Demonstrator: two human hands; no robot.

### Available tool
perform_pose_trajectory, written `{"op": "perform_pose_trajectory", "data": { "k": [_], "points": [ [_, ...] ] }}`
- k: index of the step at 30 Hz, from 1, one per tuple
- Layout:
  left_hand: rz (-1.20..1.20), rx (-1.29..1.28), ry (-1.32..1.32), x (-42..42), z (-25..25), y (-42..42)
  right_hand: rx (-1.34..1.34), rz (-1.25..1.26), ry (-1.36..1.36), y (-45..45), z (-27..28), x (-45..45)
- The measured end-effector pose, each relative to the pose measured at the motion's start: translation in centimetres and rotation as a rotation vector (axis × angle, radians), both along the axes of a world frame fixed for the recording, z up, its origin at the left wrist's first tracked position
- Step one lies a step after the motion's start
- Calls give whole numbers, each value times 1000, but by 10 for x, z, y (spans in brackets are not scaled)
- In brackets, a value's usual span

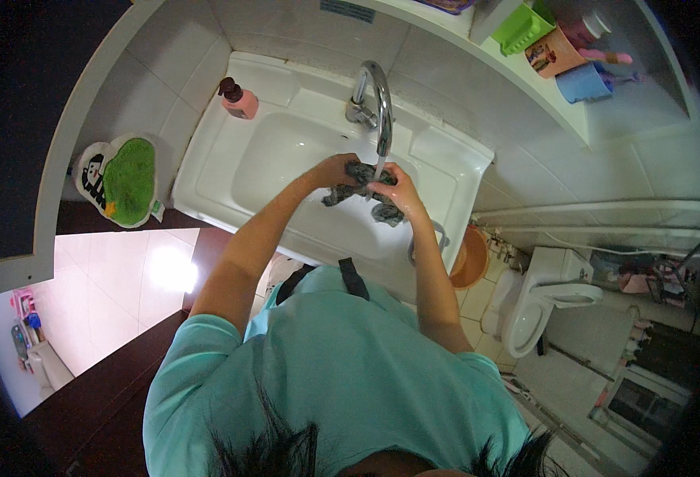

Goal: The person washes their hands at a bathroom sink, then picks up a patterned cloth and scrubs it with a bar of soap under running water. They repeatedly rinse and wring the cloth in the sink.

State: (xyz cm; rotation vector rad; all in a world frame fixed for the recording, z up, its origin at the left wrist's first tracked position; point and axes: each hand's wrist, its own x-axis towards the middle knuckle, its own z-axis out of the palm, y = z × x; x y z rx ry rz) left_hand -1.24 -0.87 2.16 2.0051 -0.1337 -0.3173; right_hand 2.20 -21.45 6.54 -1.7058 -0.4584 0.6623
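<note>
Water runs from a curved chrome faucet (384, 101) onto a wet dark grey cloth item (387, 213) over the white sink (266, 161). My left hand (336, 171) grips the cloth from the left, its fingers partly hidden behind the fabric. On the other side my right hand (399, 189) pinches the same cloth beside the stream, thumb on top. Parts of the cloth hang below both hands. Its exact kind cannot be told.
A pink pump bottle (241, 104) stands at the sink's back left corner. A green and white hand towel (130, 182) hangs at left. Cups (584, 82) sit on a shelf at upper right. An orange basin (473, 256) and a toilet (529, 322) are at right.
</note>
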Motion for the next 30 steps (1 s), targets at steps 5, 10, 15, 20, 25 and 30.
{"op": "perform_pose_trajectory", "data": {
  "k": [5,10,15,20,25,30],
  "points": [
    [-114,92,197,3,14,28,-318,131,-246,-10,-29,1],
    [-21,356,194,-5,1,42,-330,154,-194,5,-18,-3],
    [-11,585,112,-7,-13,46,-249,79,-174,7,-17,-4],
    [54,591,-5,-13,-27,55,-86,5,-182,14,-11,-9],
    [188,586,-110,-23,-5,44,99,-91,10,16,-16,-6],
    [145,422,-371,-42,9,-5,261,-184,255,21,4,-6]
  ]
}}
